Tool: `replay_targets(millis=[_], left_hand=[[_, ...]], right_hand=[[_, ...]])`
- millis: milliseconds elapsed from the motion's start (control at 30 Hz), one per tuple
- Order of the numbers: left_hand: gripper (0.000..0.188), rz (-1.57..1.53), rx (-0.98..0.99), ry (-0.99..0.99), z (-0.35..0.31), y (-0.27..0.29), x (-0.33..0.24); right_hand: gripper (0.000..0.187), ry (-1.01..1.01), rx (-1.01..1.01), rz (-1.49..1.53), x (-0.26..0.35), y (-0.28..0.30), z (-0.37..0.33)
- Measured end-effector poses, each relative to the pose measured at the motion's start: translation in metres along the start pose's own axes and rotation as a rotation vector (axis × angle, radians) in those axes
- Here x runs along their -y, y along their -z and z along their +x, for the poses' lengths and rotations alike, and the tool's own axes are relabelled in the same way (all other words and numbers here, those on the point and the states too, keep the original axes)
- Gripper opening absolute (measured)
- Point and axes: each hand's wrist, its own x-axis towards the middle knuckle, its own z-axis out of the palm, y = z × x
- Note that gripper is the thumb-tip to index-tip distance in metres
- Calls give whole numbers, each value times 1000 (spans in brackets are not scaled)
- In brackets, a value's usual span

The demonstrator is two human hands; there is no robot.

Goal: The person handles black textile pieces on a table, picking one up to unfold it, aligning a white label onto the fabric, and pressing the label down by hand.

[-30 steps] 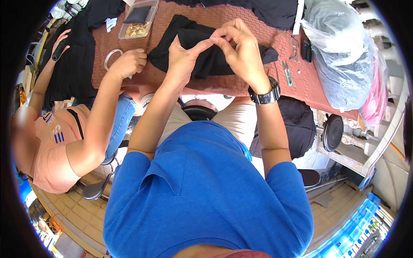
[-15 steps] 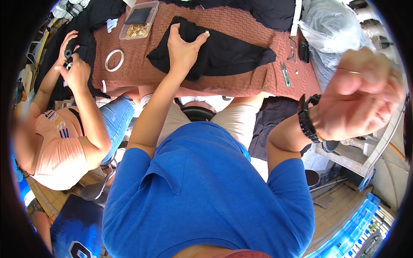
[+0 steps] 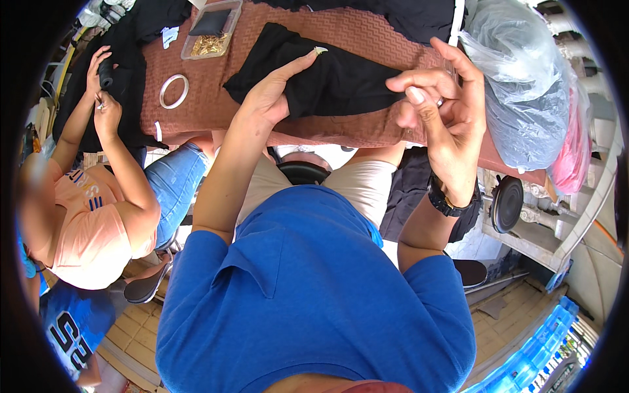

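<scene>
Black cloth lies over the near side of the table. My left hand is closed on its left part, thumb on top and the other fingers hidden beneath. A small pale gold piece sits on the cloth at the thumb's tip; its kind is too small to tell. Off the cloth's right end, my right hand is raised, palm turned inward. Its thumb and forefinger come together in a pinch, with the other fingers lifted. Whatever the pinch holds, if anything, cannot be made out.
A clear tray holds gold-coloured pieces and a black pad on the brown-covered table. Near it lies a white ring. Plastic bags stand at right. A co-worker at left handles black cloth and a dark spool.
My right hand has come down and inward from far right to beside the cloth's right end. My left fingers have slid under the cloth, which now lies flatter. The co-worker's hands have shifted.
</scene>
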Motion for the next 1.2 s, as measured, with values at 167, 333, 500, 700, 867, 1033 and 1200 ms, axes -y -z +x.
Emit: replay_targets(millis=[167,333,500,700,867,1033,1200], left_hand=[[33,83,29,-17,-7,-8,1],[29,229,-12,-173,-13,-18,5],[26,359,-34,-269,-17,-18,5],[25,272,-5,-239,-18,-16,5],[24,305,-36,-241,-22,-22,6],[24,299,-19,-236,-18,-17,7],[23,334,-55,-235,-19,-16,8]], right_hand=[[34,-88,-62,-35,-29,-14,2],[11,-98,-254,97,-84,-53,-1],[7,90,-353,-223,-96,-72,1],[11,53,-392,-188,-97,-80,-2],[12,38,-432,-193,-95,-80,-2],[18,16,-413,-148,-95,-81,-3],[15,4,-424,-145,-95,-81,-4]])
